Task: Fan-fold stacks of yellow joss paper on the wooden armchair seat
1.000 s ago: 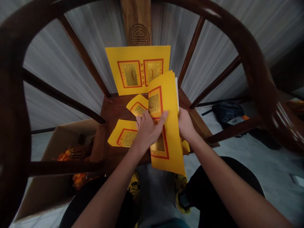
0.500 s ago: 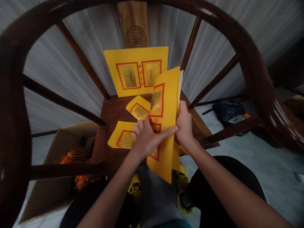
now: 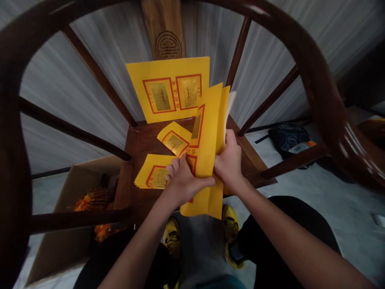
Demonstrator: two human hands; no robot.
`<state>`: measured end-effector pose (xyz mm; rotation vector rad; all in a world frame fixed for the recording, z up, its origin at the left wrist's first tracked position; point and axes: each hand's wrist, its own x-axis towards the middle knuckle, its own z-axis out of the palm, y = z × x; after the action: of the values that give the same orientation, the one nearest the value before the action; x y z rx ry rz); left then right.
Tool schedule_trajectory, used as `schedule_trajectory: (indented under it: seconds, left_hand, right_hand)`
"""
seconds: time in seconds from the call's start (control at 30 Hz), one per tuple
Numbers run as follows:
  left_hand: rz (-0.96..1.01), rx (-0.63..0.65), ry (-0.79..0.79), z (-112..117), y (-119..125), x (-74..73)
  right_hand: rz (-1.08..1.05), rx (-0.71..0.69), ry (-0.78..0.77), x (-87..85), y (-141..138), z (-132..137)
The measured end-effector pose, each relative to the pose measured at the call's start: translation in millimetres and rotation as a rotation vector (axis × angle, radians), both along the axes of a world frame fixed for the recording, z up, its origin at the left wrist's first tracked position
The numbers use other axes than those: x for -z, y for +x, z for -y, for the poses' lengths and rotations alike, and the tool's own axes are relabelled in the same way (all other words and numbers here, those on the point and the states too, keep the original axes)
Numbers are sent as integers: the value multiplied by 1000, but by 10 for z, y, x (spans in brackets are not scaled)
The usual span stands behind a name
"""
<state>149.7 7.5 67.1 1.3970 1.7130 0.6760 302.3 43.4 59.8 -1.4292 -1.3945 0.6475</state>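
Yellow joss paper [image 3: 207, 132] with red frames and gold foil stands bent between my hands above the chair seat [image 3: 141, 136]. My left hand [image 3: 183, 182] grips its front sheet, thumb lying across the paper and fingers curled at the printed side. On the right edge my right hand [image 3: 230, 160] is closed round the rest of the sheets, a white edge showing among them. Behind, a large yellow sheet [image 3: 135, 84] leans on the chair back. Left of my left hand lie a folded yellow paper [image 3: 173, 138] and a small yellow stack [image 3: 147, 170].
The chair's dark curved wooden rail [image 3: 313, 52] and spindles surround the seat. A cardboard box [image 3: 57, 241] with orange-red bundles [image 3: 90, 200] stands on the floor at left. At right, a dark backpack [image 3: 288, 138] sits by the wall. My yellow shoes [image 3: 231, 222] are below.
My left hand has moved slightly down and left, bending the front sheet further over. The front sheet has parted more from the sheets in my right hand.
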Motion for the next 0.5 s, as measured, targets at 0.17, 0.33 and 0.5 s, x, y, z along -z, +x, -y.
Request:
schedule_trajectory:
  seconds: [0.17, 0.33, 0.5]
  left_hand:
    - [302, -68, -99, -72, -173, -71]
    - [775, -241, -196, -42, -421, -208]
    - [783, -286, -207, -52, -395, -238]
  right_hand:
    - [-354, -184, 57, -42, 45, -124]
    - [-737, -219, -266, 28, 204, -247]
    - [-845, -237, -590, 113, 248, -248]
